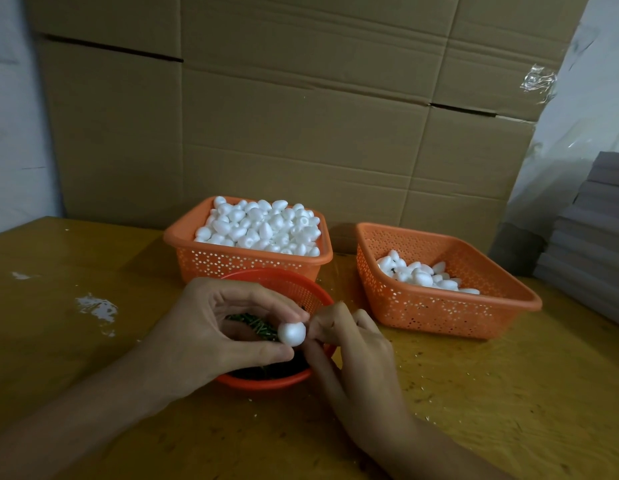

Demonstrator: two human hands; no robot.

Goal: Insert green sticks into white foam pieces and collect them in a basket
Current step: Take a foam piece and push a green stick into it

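Note:
My left hand (218,327) pinches a white foam piece (291,334) between thumb and fingertips, above a round red bowl (294,284) of green sticks (256,325). My right hand (349,337) touches the foam piece from the right with its fingers curled and pinched together; any stick in them is hidden. A square orange basket (231,259) behind the bowl is piled with plain foam pieces (263,225). A second orange basket (439,306) to the right holds a small heap of foam pieces (422,273), some showing green stick ends.
Everything stands on a yellowish wooden table (491,393) with white smears (96,308) at the left. Flattened cardboard (283,109) forms a wall behind the baskets. A stack of grey sheets (592,233) sits at the right edge.

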